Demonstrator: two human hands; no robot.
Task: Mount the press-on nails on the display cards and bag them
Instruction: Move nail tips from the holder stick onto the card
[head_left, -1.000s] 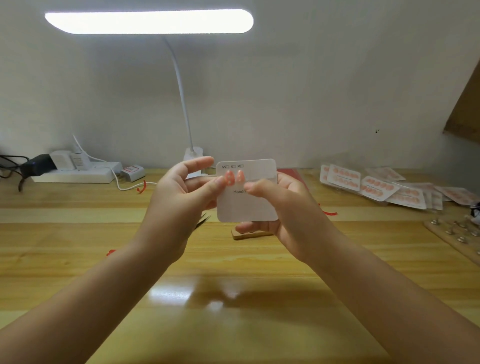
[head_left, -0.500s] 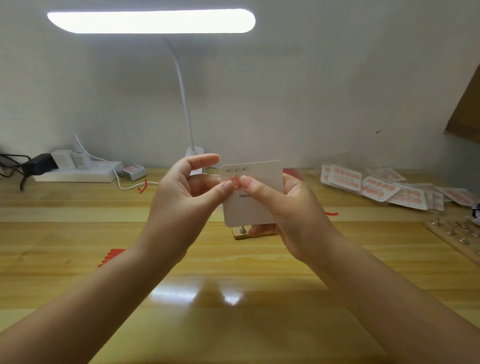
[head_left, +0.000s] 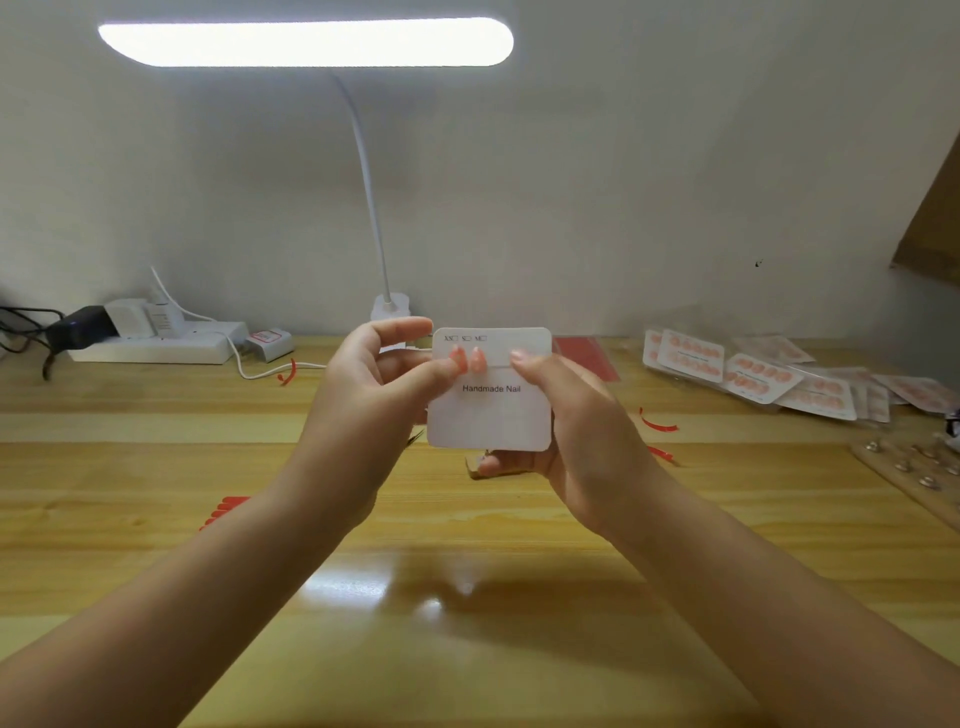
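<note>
since the card (head_left: 488, 410) looks light and bendy, both hands pinch its edges: left hand (head_left: 374, 400), right hand (head_left: 566, 415); two tiny nails (head_left: 467, 359) seem fragile.

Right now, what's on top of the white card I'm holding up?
Two pink press-on nails sit along the card's strip, above the print "Handmade Nail". The left hand's thumb and the right hand's thumb cover parts of the strip, so anything beneath them is hidden.

hands (head_left: 374, 400): 2 | display card (head_left: 488, 410): 1 | nails on it (head_left: 467, 359): 2 | lamp (head_left: 306, 41): 1
</note>
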